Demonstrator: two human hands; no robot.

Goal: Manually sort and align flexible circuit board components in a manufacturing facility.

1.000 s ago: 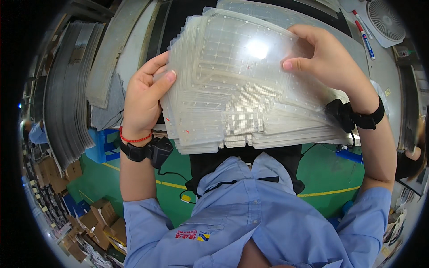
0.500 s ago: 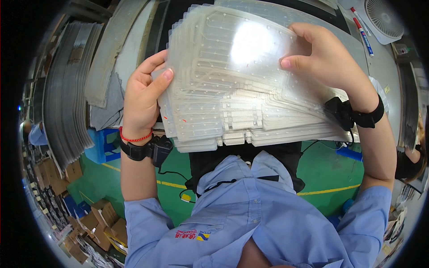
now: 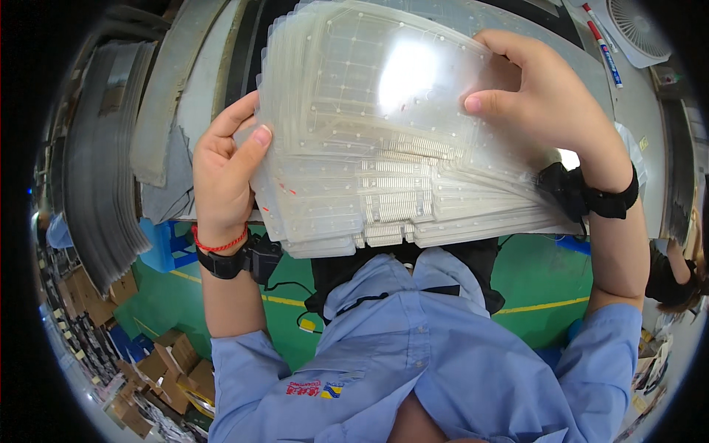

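A thick stack of clear printed plastic sheets (image 3: 310, 166), fanned out, is held over the table's near edge. Fine lines and small dots cover the sheets, and bands of ribbed strips show near the middle. My left hand (image 3: 227, 159) grips the left edges, thumb on top and fingers partly hidden beneath. At the upper right, my right hand (image 3: 539, 92) pinches the edge of the upper sheets, its thumb lying on the top face. Bright glare whitens part of the top sheet. Small red marks show at the stack's lower left.
Left of me stands a tall pile of grey sheets (image 3: 107, 155). A blue plastic stool (image 3: 159, 247) is below the table. Markers (image 3: 605, 55) and a white fan (image 3: 639, 29) lie at the far right. Cardboard boxes (image 3: 173, 358) sit on the lower left.
The left hand and the left side of the stack have shifted slightly left, so the sheets fan wider. My right hand keeps nearly the same place and grip.
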